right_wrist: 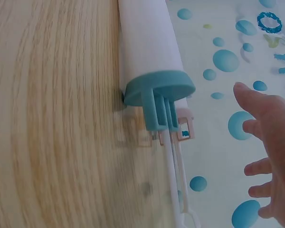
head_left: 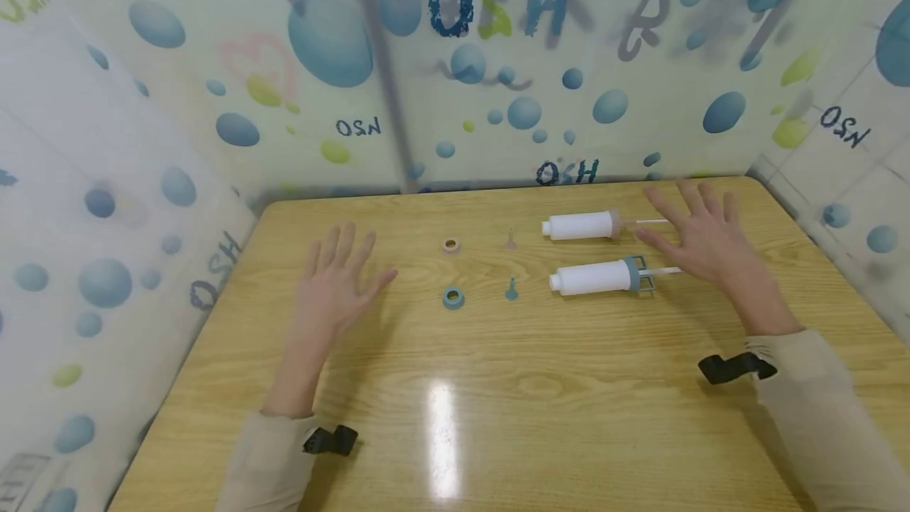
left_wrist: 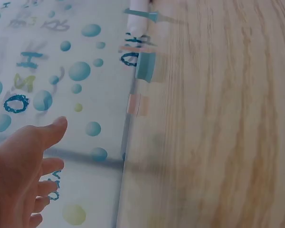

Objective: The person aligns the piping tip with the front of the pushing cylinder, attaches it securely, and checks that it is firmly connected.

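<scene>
My left hand [head_left: 332,287] hovers over the left part of the table with fingers spread, holding nothing. To its right sit a pale pink ring [head_left: 451,251] and a teal ring [head_left: 453,306]. Beside them a small pink pointed nozzle [head_left: 510,243] and a teal pointed nozzle [head_left: 512,294] stand upright. Two white syringe-like tubes lie on their sides: one with a pink end [head_left: 580,225] behind, one with a teal end [head_left: 592,279] in front. Thin white rods stick out of both towards my right hand [head_left: 704,235], which is spread and empty. In the right wrist view the teal end cap [right_wrist: 159,88] shows closely.
Everything lies on a wooden table [head_left: 540,417]. A patterned backdrop [head_left: 483,156] with blue and green spots and lettering rises behind its rear edge and on both sides. Dark bands with small devices [head_left: 334,441] are at both wrists.
</scene>
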A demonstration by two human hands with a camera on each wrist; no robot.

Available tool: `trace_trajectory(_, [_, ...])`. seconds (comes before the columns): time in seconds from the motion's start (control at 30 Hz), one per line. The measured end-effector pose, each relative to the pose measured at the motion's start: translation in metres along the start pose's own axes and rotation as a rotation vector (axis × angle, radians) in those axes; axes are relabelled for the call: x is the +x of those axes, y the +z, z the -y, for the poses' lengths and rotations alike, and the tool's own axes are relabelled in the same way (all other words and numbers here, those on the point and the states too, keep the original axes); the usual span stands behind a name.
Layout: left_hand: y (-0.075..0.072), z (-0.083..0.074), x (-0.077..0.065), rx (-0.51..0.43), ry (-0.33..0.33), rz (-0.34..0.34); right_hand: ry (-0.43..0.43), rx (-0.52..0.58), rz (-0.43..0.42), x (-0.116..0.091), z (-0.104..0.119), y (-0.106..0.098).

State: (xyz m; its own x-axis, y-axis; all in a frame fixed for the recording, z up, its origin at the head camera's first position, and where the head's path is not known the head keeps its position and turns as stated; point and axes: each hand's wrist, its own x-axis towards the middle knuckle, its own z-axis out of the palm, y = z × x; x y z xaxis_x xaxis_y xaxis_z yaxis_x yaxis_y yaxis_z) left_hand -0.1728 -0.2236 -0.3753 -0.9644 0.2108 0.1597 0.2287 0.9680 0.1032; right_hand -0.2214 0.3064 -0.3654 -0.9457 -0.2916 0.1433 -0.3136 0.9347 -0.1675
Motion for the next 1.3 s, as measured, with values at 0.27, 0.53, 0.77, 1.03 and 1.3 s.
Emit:
trace_trajectory(0.27, [0.005, -0.009, 0.001, -0.039, 0.024, 0.062, -0.051, 0.038, -0.019, 0.001, 0.014, 0.007])
trace_trajectory(0.53, [0.008, -0.025, 0.005, -0.092, 0.076, 0.08, -0.119, 0.096, 0.006, 0.002, 0.036, 0.013])
trace_trajectory(0.77, [0.016, -0.037, 0.007, -0.161, 0.106, 0.092, -0.212, 0.158, 0.014, 0.007, 0.059, 0.026])
trace_trajectory(1.03, [0.021, -0.048, 0.009, -0.251, 0.147, 0.088, -0.351, 0.213, 0.002, 0.018, 0.088, 0.036])
trace_trajectory(1.3, [0.029, -0.059, 0.014, -0.275, 0.171, 0.158, -0.425, 0.248, 0.083, 0.025, 0.115, 0.049])
